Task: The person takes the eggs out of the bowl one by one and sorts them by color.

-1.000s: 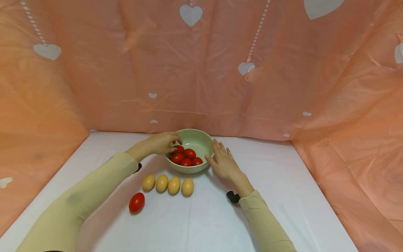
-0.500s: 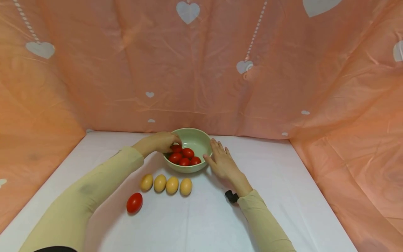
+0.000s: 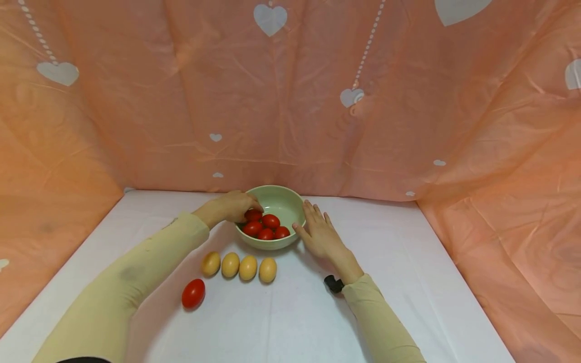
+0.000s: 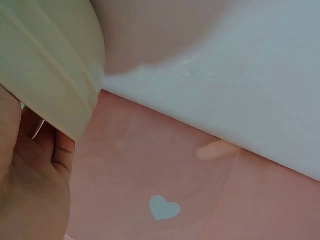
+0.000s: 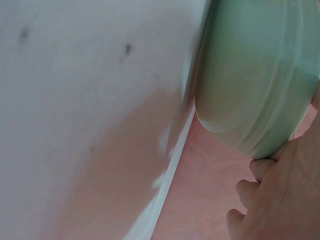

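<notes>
In the head view a pale green bowl (image 3: pixel 272 245) holds several red eggs (image 3: pixel 271 221). My left hand (image 3: pixel 231 205) reaches over its left rim, fingers curled about the leftmost red egg (image 3: pixel 253 215), partly covering it. In the left wrist view a sleeve hides most of the left hand's (image 4: pixel 37 185) fingers. My right hand (image 3: pixel 322 234) rests against the bowl's right side with fingers straight. The right wrist view shows the right hand (image 5: pixel 285 195) touching the green bowl's (image 5: pixel 250 75) outer wall. Several yellow eggs (image 3: pixel 248 267) lie in a row in front of the bowl.
One red egg (image 3: pixel 193 294) lies on the white tablecloth (image 3: pixel 295 322), nearer than the yellow row and to its left. A pink curtain (image 3: pixel 290 126) with white hearts stands behind the table and along both sides.
My left hand has moved in and its fingers have closed about the leftmost red egg. The right hand stays against the bowl. The head view has shifted slightly.
</notes>
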`<state>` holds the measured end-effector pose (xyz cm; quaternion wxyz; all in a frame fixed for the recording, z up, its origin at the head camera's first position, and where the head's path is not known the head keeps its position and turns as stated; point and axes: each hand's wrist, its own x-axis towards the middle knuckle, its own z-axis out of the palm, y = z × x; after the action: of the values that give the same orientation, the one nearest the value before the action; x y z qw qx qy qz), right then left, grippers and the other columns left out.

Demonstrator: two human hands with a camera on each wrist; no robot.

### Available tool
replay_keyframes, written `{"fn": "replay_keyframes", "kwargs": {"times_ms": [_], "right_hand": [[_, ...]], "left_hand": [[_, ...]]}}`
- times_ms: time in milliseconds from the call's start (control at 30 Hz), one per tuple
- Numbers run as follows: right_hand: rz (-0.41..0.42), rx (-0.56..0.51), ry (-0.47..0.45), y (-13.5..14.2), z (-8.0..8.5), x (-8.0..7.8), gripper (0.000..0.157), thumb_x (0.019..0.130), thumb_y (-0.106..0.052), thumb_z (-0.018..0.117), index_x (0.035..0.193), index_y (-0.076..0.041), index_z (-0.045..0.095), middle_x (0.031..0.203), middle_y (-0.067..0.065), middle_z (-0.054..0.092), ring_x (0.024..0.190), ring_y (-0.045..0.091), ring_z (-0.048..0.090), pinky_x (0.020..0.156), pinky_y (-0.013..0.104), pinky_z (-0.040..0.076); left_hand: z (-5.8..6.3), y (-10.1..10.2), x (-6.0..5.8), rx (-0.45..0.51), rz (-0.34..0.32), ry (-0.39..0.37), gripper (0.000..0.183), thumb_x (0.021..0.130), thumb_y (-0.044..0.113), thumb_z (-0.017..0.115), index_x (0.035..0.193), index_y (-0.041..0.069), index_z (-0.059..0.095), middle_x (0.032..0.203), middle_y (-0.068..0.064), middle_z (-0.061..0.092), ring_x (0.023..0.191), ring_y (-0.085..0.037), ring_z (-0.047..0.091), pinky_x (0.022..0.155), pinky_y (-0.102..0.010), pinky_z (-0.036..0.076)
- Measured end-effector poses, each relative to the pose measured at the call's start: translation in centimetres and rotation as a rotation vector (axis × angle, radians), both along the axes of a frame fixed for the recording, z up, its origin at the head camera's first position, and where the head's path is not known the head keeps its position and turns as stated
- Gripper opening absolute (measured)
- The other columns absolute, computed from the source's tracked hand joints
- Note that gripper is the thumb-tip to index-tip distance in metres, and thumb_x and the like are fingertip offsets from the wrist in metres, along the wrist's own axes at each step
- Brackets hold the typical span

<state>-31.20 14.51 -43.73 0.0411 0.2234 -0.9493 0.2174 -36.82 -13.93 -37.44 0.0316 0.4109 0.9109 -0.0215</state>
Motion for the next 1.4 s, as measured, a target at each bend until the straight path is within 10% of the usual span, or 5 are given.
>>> {"fn": "replay_keyframes", "kwargs": {"times_ms": [800,1400], "right_hand": [[-0.001,-0.002,0.005,0.0,0.0,0.2,0.075,0.110,-0.047,0.040,0.164,0.001,0.019,0.172,0.016,0.018,0.158,0.040,0.017,0.126,0.059,0.013],[-0.004,0.003,-0.018,-0.1,0.0,0.2,0.076,0.110,-0.050,0.037,0.165,-0.001,0.016,0.173,0.014,0.016,0.159,0.037,0.013,0.127,0.057,0.011]], "left_hand": [[0.4,-0.9,1.5,0.206,0.079,-0.005,0.046,0.084,0.004,0.083,0.127,0.004,0.070,0.122,-0.015,0.066,0.107,-0.031,0.066,0.096,-0.046,0.056],[0.5,-2.8,6.6,0.466,0.168,0.023,0.057,0.087,0.019,0.083,0.138,0.004,0.063,0.137,-0.012,0.062,0.114,-0.028,0.065,0.097,-0.047,0.056]]}}
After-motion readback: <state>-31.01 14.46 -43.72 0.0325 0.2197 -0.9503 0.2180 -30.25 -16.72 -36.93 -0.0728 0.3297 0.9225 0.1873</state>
